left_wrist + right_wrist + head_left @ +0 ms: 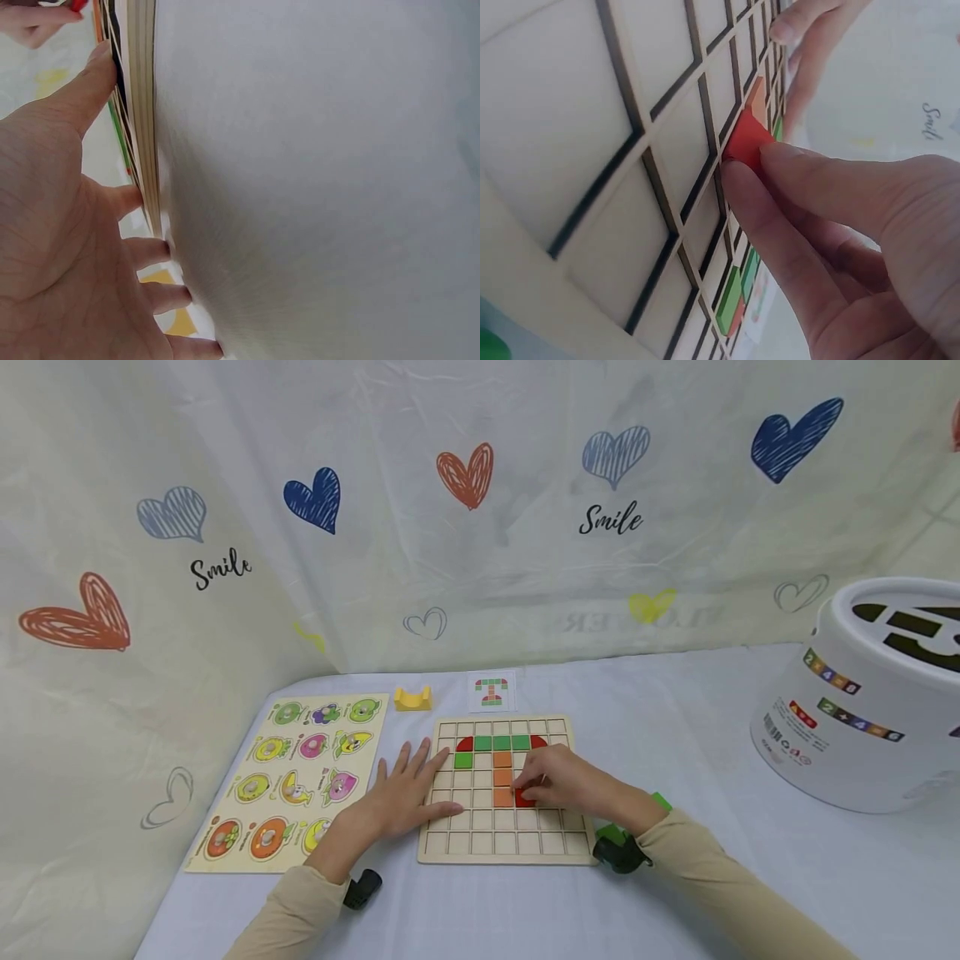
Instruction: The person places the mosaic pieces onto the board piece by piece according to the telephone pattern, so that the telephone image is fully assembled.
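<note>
A wooden grid board lies on the cloth between my hands. My right hand pinches a red tile between thumb and finger, at a cell beside the lowest orange tile. In the right wrist view the tile is tilted and partly covered by the fingertips. My left hand rests at the board's left edge with fingers spread, its thumb lying over the grid. Along an upper row run several green tiles between red end pieces. More orange tiles form a column below them.
Behind the board are a pattern card and a yellow notched block. A fruit puzzle board lies at the left. Green pieces sit by my right wrist. A white bucket stands at the right.
</note>
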{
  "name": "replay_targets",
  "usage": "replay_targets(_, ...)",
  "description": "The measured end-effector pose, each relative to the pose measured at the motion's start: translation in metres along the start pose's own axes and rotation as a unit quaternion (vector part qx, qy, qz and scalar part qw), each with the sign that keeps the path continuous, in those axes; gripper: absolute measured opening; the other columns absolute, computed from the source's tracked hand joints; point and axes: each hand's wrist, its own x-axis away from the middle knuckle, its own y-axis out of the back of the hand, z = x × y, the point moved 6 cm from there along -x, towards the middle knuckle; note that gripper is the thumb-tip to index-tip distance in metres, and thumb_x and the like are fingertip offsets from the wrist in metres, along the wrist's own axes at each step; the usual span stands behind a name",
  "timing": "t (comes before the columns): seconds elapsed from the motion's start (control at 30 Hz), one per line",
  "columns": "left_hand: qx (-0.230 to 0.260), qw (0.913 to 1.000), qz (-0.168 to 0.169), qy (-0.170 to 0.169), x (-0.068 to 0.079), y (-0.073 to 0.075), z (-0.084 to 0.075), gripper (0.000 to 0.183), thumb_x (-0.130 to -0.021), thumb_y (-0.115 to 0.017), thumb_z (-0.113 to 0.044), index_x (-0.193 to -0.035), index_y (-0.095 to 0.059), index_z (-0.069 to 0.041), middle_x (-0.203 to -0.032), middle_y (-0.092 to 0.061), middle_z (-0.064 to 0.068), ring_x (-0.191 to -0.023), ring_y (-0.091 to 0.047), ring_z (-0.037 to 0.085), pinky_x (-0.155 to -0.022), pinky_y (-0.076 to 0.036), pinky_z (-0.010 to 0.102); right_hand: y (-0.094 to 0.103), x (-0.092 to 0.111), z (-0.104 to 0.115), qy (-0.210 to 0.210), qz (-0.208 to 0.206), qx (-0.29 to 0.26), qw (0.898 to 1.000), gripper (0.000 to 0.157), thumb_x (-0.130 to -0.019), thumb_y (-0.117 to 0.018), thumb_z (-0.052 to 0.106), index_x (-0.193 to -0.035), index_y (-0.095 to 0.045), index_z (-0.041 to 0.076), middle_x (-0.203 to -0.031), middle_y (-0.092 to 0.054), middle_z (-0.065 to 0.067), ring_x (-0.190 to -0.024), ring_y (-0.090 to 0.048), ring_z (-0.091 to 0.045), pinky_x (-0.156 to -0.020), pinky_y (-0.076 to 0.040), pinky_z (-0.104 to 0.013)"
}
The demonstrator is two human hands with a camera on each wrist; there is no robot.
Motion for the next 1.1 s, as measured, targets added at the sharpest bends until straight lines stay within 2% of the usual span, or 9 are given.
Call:
replay_targets(0.13, -0.002, 1.0000, 0.001, 0.001, 0.000, 0.000, -0.001, 0.094, -0.097, -0.061, -0.064, -0.167, -0.027, -0.013, -0.173, -0.013, 0.022, -0.158, -0.005, 0.050, -0.118, -0.005, 0.077, -0.001, -0.002, 0.006, 0.016, 0.003, 0.055, 0.998, 0.018, -0.087, -0.082, -0.004, -0.105, -0.082, -0.002, -0.088, -0.069, -0.002, -0.077, -0.061, -0.007, -0.068, -0.053, -0.020)
replay_targets(0.27, -0.001, 1.0000, 0.003, 0.001, 0.001, 0.000, -0.001, 0.094, -0.097, -0.061, -0.065, -0.167, -0.026, -0.012, -0.173, -0.012, 0.022, -0.158, -0.005, 0.050, -0.118, -0.005, 0.077, -0.002, -0.002, 0.007, 0.010, 0.002, 0.082, 0.997, 0.017, -0.086, -0.082, -0.005, -0.102, -0.082, -0.002, -0.090, -0.070, -0.003, -0.081, -0.064, -0.011, -0.072, -0.055, -0.020)
replay_targets(0.7, 0.000, 1.0000, 0.001, -0.001, 0.000, -0.001, 0.000, 0.093, -0.098, -0.061, -0.064, -0.167, -0.026, -0.011, -0.173, -0.012, 0.023, -0.157, -0.005, 0.051, -0.117, -0.005, 0.078, -0.003, 0.005, 0.006, 0.010, -0.006, 0.070, 0.997, 0.019, -0.087, -0.083, -0.002, -0.105, -0.081, -0.001, -0.094, -0.070, -0.003, -0.082, -0.062, -0.011, -0.071, -0.053, -0.021)
replay_targets(0.87, -0.002, 1.0000, 0.003, -0.002, -0.002, -0.003, 0.002, 0.094, -0.098, -0.060, -0.065, -0.167, -0.025, -0.013, -0.173, -0.011, 0.022, -0.158, -0.003, 0.050, -0.118, -0.004, 0.077, 0.005, 0.021, 0.003, 0.012, -0.006, 0.042, 0.999, 0.017, -0.091, -0.079, 0.000, -0.107, -0.080, 0.004, -0.099, -0.070, -0.001, -0.083, -0.061, -0.006, -0.075, -0.055, -0.024)
replay_targets(1.1, -0.004, 1.0000, 0.001, -0.004, -0.003, -0.003, 0.003, 0.095, -0.097, -0.060, -0.067, -0.168, -0.024, -0.013, -0.173, -0.011, 0.022, -0.158, -0.004, 0.050, -0.118, -0.004, 0.077, 0.029, 0.059, -0.011, -0.042, 0.047, 0.022, 0.998, 0.011, -0.095, -0.076, 0.008, -0.104, -0.079, 0.014, -0.100, -0.068, 0.010, -0.087, -0.061, -0.001, -0.080, -0.058, -0.028)
